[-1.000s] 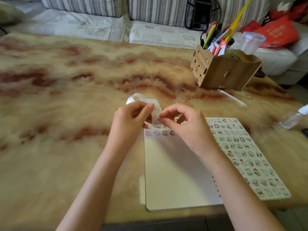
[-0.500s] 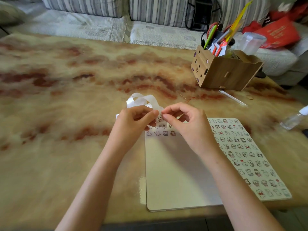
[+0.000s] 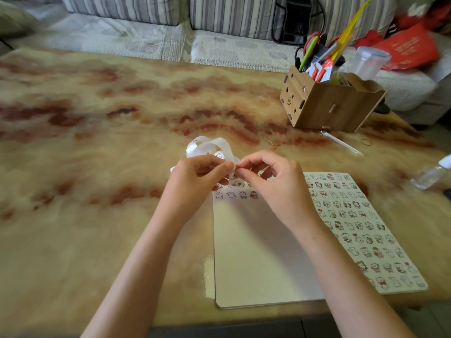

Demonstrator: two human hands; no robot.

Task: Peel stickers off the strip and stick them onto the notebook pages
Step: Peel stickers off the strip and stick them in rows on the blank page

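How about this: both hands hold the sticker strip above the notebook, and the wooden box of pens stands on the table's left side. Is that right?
Not quite. The head view shows the wooden box of pens on the table's right side, not the left. The left hand and right hand do hold the sticker strip above the notebook.

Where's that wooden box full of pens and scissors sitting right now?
In the head view, the brown wooden organiser box stands at the far right of the marbled table, beyond the open white notebook, close to the striped sofa.
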